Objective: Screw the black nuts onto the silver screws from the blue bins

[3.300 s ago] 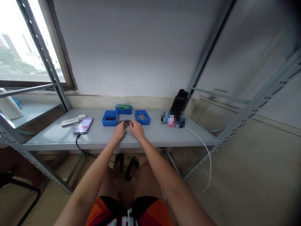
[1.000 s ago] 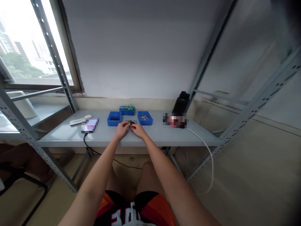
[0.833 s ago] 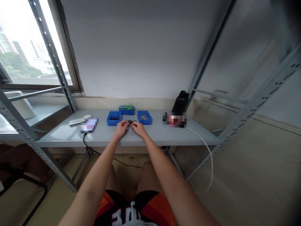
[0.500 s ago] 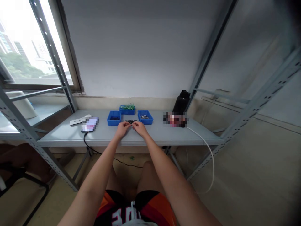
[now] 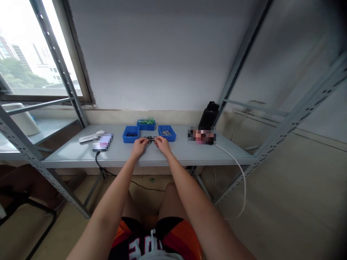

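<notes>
My left hand [image 5: 139,147] is closed, thumb and fingertips pinched together at the left side of a small pile of dark and silvery pieces [image 5: 149,138]. At the pile's right side, my right hand [image 5: 163,145] is pinched too, its fingertips by the pieces. Whatever either hand holds is too small to make out. Just beyond my left hand is a blue bin [image 5: 127,139] with small dark parts inside. Another blue bin [image 5: 170,138] stands behind my right hand, holding small silvery parts. Farther back, a third blue bin [image 5: 146,127] contains green, stringy-looking pieces.
On the grey shelf [image 5: 108,158], a phone-like device [image 5: 103,142] with a black cable and a white object [image 5: 86,139] lie at left. A black bottle [image 5: 209,116] stands at right behind a blurred item [image 5: 202,137] with a white cable. Metal uprights flank the shelf.
My hands have drawn a little apart, the right one moving right, so more of the small pile shows between them. The whole view has shifted slightly.
</notes>
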### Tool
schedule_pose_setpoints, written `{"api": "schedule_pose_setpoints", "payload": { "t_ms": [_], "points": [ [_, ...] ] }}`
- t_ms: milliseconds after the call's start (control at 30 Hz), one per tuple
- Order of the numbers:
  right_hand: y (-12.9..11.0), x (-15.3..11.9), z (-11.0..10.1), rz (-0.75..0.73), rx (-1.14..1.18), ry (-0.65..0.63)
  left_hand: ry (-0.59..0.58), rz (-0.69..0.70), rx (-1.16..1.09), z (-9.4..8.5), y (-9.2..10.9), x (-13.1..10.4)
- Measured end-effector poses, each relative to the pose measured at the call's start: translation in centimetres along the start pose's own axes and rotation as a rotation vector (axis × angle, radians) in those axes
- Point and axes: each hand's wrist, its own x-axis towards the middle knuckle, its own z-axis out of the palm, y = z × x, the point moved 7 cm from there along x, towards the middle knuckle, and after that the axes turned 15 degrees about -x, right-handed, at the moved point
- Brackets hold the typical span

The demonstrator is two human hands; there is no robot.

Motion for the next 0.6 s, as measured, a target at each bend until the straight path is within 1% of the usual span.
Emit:
{"api": "schedule_pose_setpoints", "payload": {
  "t_ms": [100,167,267,367,467,533,600],
  "points": [
    [0.1,0.0,-0.2,0.025,0.019,0.029,0.015,-0.001,-0.005,-0.1,0.2,-0.1],
    [0.0,0.0,-0.2,0.016,0.028,0.019,0.004,-0.001,-0.003,-0.1,0.4,-0.2],
    [-0.2,0.0,0.1,-0.016,0.023,-0.016,-0.003,0.009,-0.007,-0.1,0.6,-0.3],
    [-0.6,-0.1,0.8,-0.053,-0.030,-0.083,-0.002,0.003,-0.004,0.0,0.7,-0.4],
    [-1.3,-0.5,1.4,-0.126,-0.115,-0.150,-0.054,0.016,-0.001,0.4,0.7,-0.4],
    [-1.7,-0.7,1.6,-0.168,-0.163,-0.170,-0.085,0.028,0.007,0.7,0.6,-0.4],
    [-1.9,-0.9,1.6,-0.179,-0.189,-0.172,-0.085,0.026,0.025,0.8,0.3,-0.3]
  ]
}}
